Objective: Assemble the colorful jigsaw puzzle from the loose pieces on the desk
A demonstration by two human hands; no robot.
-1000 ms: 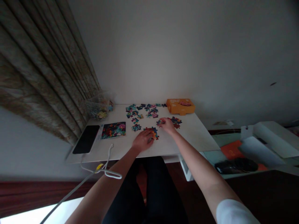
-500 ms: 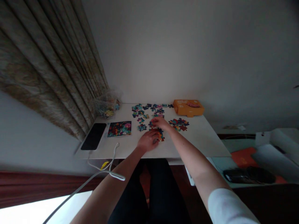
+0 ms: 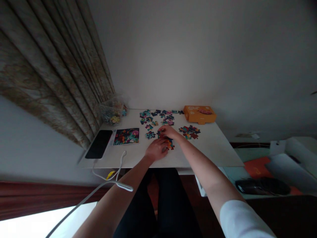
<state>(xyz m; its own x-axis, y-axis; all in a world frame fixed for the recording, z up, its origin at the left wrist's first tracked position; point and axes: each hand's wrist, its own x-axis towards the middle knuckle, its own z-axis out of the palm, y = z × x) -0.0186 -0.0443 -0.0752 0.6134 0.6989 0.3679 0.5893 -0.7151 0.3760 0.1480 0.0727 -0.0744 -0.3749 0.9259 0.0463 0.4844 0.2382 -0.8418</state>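
Observation:
Joined jigsaw pieces [image 3: 170,144] in orange, red and dark blue lie near the middle of the table. My left hand [image 3: 157,149] rests on their left side, its fingers stretched over them. At their upper edge, my right hand [image 3: 168,131] pinches a dark puzzle piece [image 3: 159,134], mostly covered by the fingers. Beside it to the left lies a loose teal piece [image 3: 150,135]. Several more pieces [image 3: 189,131], red, blue and teal, are heaped to the right of my right hand.
Loose pieces [image 3: 146,114] spread along the back of the white table [image 3: 213,152]. An orange box [image 3: 199,114] stands back right. A picture card [image 3: 126,136], a phone [image 3: 99,144] and a clear plastic container [image 3: 112,112] occupy the left. A white cable [image 3: 121,165] hangs at the front edge.
My right hand has shifted slightly left and down, with its piece closer against the joined pieces. My left hand stays in place.

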